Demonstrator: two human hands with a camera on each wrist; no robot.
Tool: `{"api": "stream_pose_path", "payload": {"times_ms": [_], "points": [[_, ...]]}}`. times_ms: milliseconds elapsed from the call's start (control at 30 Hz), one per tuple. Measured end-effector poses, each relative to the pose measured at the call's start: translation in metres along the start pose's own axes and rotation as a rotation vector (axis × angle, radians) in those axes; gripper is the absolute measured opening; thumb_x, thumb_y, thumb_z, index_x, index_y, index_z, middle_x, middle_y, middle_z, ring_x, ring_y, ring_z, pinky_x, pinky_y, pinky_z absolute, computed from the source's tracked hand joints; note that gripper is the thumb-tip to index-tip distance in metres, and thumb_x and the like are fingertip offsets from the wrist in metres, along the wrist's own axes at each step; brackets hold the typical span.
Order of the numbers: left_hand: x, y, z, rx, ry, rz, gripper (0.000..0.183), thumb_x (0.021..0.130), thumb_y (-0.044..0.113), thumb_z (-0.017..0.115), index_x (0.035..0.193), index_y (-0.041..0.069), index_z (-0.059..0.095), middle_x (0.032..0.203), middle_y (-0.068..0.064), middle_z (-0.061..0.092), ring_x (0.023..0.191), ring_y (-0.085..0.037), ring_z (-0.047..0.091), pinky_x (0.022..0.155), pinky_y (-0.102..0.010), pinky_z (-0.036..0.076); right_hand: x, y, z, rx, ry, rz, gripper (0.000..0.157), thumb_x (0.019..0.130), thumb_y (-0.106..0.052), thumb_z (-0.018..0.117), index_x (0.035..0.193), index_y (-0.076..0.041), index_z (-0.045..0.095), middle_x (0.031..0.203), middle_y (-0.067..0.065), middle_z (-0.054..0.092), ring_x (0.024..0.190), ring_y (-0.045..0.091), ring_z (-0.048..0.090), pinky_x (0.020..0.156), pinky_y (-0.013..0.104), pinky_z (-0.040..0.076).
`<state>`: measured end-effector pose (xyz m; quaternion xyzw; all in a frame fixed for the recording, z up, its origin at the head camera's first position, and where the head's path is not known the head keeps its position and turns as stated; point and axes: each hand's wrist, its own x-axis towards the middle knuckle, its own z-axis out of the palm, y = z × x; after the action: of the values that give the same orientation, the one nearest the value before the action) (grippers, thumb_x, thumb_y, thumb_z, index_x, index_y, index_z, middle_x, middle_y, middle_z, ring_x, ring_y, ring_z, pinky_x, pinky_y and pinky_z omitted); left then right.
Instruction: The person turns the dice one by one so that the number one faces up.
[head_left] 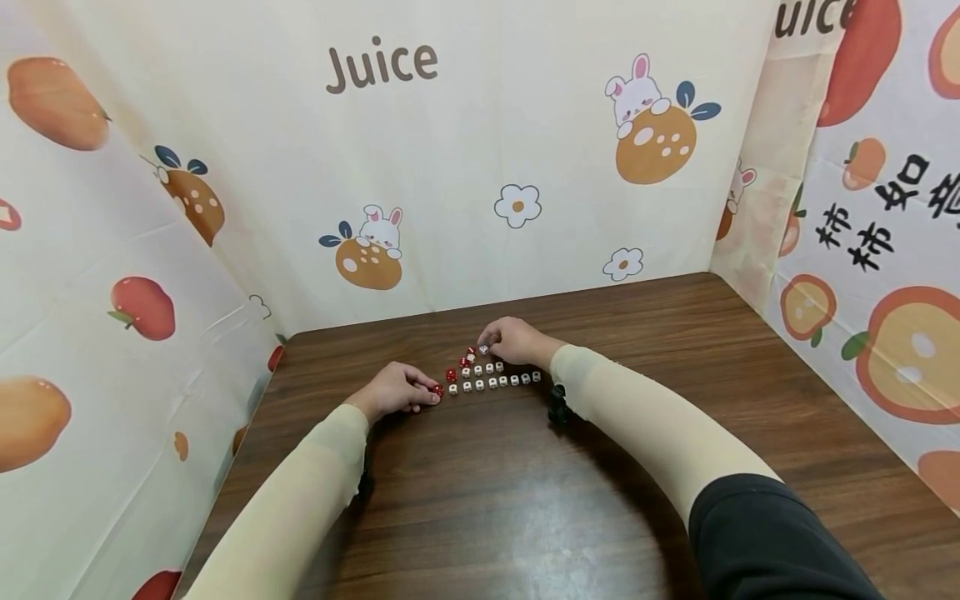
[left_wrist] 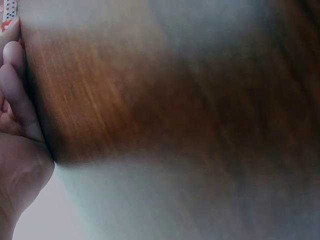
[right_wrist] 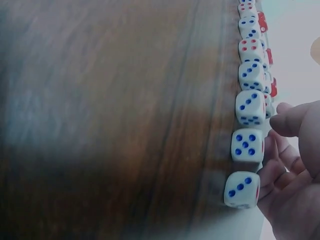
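At the left end of the front row of dice, my left hand (head_left: 395, 388) pinches a red die (head_left: 438, 389) between thumb and fingertips. The left wrist view shows this hand's curled fingers (left_wrist: 17, 95) at its left edge, with part of a red die (left_wrist: 6, 24) by the fingertips. My right hand (head_left: 516, 342) reaches over the back of the dice, its thumb and finger pinching a white die (head_left: 483, 350). In the right wrist view its fingers (right_wrist: 292, 120) bend behind the white dice, and the pinched die is hidden.
White dice (head_left: 492, 383) with dots form a front row. A shorter white row (head_left: 478, 371) lies behind, with a red die (head_left: 451, 375) at its left end. More red dice (head_left: 464, 362) continue diagonally backward. The brown wooden table (head_left: 465, 500) meets a printed curtain (head_left: 465, 150) at the back.
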<state>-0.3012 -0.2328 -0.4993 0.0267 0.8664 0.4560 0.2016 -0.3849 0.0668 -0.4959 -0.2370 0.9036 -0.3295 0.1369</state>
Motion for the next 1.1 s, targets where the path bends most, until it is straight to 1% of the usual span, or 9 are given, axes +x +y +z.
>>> {"api": "stream_pose_path", "payload": {"times_ms": [133, 300, 500, 600, 700, 800, 933, 1000, 1100], "points": [[0.0011, -0.0016, 0.0002, -0.005, 0.003, 0.012, 0.024, 0.095, 0.016, 0.094, 0.115, 0.005, 0.088, 0.094, 0.002, 0.083, 0.066, -0.007, 0.064, 0.062, -0.024, 0.057, -0.0002, 0.0011, -0.0013, -0.024, 0.004, -0.017, 0.033, 0.112, -0.004, 0.059, 0.133, -0.015, 0.083, 0.138, 0.010, 0.077, 0.124, 0.026, 0.071, 0.105, 0.046, 0.061], [0.0016, -0.0025, 0.0013, -0.008, 0.002, 0.023, 0.023, 0.096, 0.014, 0.093, 0.116, 0.004, 0.088, 0.090, 0.004, 0.083, 0.065, -0.007, 0.063, 0.061, -0.024, 0.056, -0.0004, 0.0010, -0.0021, -0.072, -0.014, -0.027, 0.030, 0.111, -0.006, 0.063, 0.133, -0.014, 0.083, 0.134, 0.010, 0.078, 0.125, 0.026, 0.072, 0.106, 0.046, 0.060], [0.0018, -0.0031, 0.0020, -0.002, 0.004, 0.019, 0.023, 0.096, 0.014, 0.093, 0.116, 0.005, 0.088, 0.089, 0.004, 0.082, 0.065, -0.008, 0.063, 0.061, -0.025, 0.056, 0.0002, 0.0017, -0.0021, -0.053, -0.036, -0.023, 0.024, 0.110, -0.016, 0.071, 0.130, -0.013, 0.083, 0.126, 0.007, 0.080, 0.116, 0.023, 0.074, 0.102, 0.045, 0.062], [0.0012, -0.0033, 0.0018, 0.001, 0.004, 0.024, 0.024, 0.096, 0.014, 0.093, 0.116, 0.004, 0.088, 0.090, 0.004, 0.082, 0.065, -0.008, 0.063, 0.061, -0.025, 0.056, 0.0007, 0.0018, -0.0016, -0.051, -0.034, -0.022, 0.023, 0.110, -0.022, 0.076, 0.129, -0.012, 0.084, 0.124, 0.005, 0.082, 0.115, 0.023, 0.076, 0.103, 0.045, 0.063], [0.0011, -0.0036, 0.0014, 0.000, 0.004, 0.025, 0.024, 0.095, 0.014, 0.093, 0.116, 0.004, 0.088, 0.090, 0.004, 0.082, 0.065, -0.008, 0.063, 0.061, -0.024, 0.056, 0.0017, 0.0023, -0.0001, -0.066, -0.028, -0.020, 0.023, 0.109, -0.024, 0.078, 0.129, -0.014, 0.085, 0.122, 0.004, 0.082, 0.113, 0.021, 0.076, 0.102, 0.044, 0.064], [0.0022, -0.0040, 0.0014, -0.001, 0.004, 0.021, 0.024, 0.095, 0.015, 0.093, 0.116, 0.004, 0.088, 0.090, 0.004, 0.082, 0.065, -0.008, 0.064, 0.061, -0.024, 0.056, 0.0028, 0.0028, 0.0011, -0.079, -0.025, -0.017, 0.022, 0.110, -0.024, 0.077, 0.127, -0.014, 0.086, 0.119, 0.003, 0.083, 0.109, 0.018, 0.076, 0.099, 0.041, 0.064], [0.0030, -0.0042, 0.0015, 0.001, 0.006, 0.016, 0.024, 0.095, 0.016, 0.094, 0.116, 0.005, 0.088, 0.091, 0.003, 0.082, 0.065, -0.007, 0.064, 0.061, -0.024, 0.056, 0.0027, 0.0023, 0.0008, -0.082, -0.010, -0.010, 0.023, 0.111, -0.021, 0.074, 0.128, -0.011, 0.086, 0.118, 0.004, 0.083, 0.103, 0.018, 0.074, 0.093, 0.039, 0.062], [0.0028, -0.0042, 0.0014, 0.002, 0.007, 0.015, 0.024, 0.095, 0.016, 0.094, 0.116, 0.005, 0.088, 0.091, 0.003, 0.082, 0.065, -0.007, 0.064, 0.061, -0.024, 0.056, 0.0023, 0.0024, 0.0005, -0.080, 0.001, -0.003, 0.024, 0.111, -0.020, 0.074, 0.129, -0.010, 0.085, 0.119, 0.005, 0.083, 0.103, 0.018, 0.073, 0.093, 0.039, 0.062], [0.0025, -0.0041, 0.0013, 0.002, 0.011, 0.019, 0.024, 0.095, 0.015, 0.094, 0.116, 0.005, 0.088, 0.091, 0.002, 0.083, 0.065, -0.008, 0.064, 0.061, -0.024, 0.056, 0.0014, 0.0026, 0.0005, -0.074, 0.013, 0.007, 0.025, 0.108, -0.019, 0.077, 0.129, -0.009, 0.085, 0.118, 0.006, 0.082, 0.104, 0.019, 0.073, 0.095, 0.040, 0.062]]}}
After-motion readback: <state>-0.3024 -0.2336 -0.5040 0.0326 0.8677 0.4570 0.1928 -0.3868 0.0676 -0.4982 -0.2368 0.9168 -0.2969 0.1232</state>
